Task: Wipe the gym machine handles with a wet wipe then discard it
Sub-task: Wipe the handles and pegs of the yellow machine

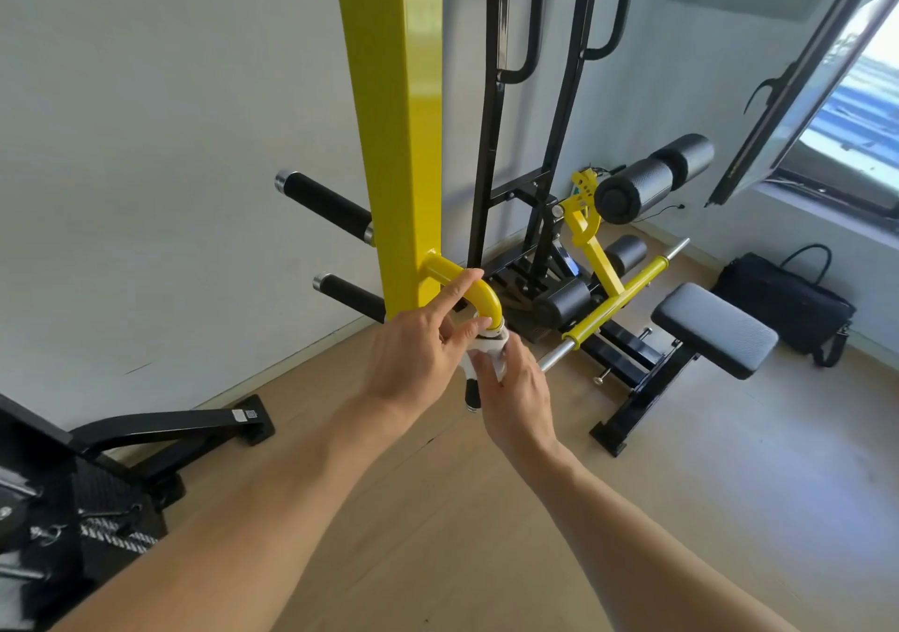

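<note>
A yellow curved handle arm (pixel 467 281) juts from the yellow upright post (pixel 399 145) and bends down to a black grip (pixel 472 395) with a chrome end. A white wet wipe (pixel 486 352) is wrapped around the top of that grip. My left hand (pixel 418 354) pinches the upper edge of the wipe at the chrome collar, its index finger stretched along the yellow bend. My right hand (pixel 515 398) closes on the wipe from below and to the right, hiding most of the grip.
Two black pegs (pixel 326 206) stick out left of the post. A padded bench (pixel 715 330) with foam rollers and a yellow bar stands at the right, a black bag (pixel 788 300) beyond it. A black machine base (pixel 160 429) lies at the lower left. An open window is at the far right.
</note>
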### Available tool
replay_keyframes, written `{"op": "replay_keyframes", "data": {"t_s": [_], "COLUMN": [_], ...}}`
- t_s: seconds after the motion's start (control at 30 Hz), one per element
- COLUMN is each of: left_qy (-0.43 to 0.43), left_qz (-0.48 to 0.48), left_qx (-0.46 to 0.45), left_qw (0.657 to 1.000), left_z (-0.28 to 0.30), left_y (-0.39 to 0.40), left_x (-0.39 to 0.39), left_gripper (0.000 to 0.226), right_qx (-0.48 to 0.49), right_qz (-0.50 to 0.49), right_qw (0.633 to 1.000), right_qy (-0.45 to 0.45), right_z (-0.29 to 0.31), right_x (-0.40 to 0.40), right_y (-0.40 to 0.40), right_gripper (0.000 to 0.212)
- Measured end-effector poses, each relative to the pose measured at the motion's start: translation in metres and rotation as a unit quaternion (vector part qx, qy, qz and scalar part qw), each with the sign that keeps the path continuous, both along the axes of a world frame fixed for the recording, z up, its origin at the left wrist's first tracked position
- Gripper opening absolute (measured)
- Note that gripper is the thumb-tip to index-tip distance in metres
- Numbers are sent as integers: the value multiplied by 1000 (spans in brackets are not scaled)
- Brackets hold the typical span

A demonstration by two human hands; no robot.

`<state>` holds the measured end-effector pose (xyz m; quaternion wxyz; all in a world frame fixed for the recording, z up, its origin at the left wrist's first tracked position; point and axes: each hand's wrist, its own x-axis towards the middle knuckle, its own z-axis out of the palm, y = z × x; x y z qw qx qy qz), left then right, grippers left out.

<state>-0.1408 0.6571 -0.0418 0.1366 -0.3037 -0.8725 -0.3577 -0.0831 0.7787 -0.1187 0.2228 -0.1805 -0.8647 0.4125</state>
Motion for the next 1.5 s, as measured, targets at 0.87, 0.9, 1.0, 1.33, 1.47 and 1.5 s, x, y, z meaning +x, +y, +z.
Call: {"op": "replay_keyframes", "data": {"t_s": [0.87, 0.9, 1.0, 1.33, 1.47, 1.5], "left_qy": [-5, -6, -14, -16, -24, -24], "left_qz": [-6, -6, -2, -6, -12, -13], "left_qx": [25, 23, 28, 34, 44, 47], "left_qw": [1000, 1000, 1000, 999, 999, 999], "left_z": [4, 4, 5, 1, 1, 1], "left_y": [1, 1, 0, 0, 1, 1], "left_x": [-3, -3, -4, -5, -6, -6], "left_gripper": [66, 66, 66, 66, 67, 67], "right_qx": [32, 27, -10, -40, -58, -57], "right_qz": [94, 94, 89, 119, 108, 106], "right_qw": [994, 992, 993, 985, 992, 992], "right_qy": [-54, -84, -79, -116, 7, 47], "right_z": [-3, -8, -5, -19, -1, 6], "right_x": [-4, -3, -4, -2, -5, -9], "right_y": [5, 5, 6, 5, 9, 9], "right_gripper": [18, 20, 19, 19, 15, 14]}}
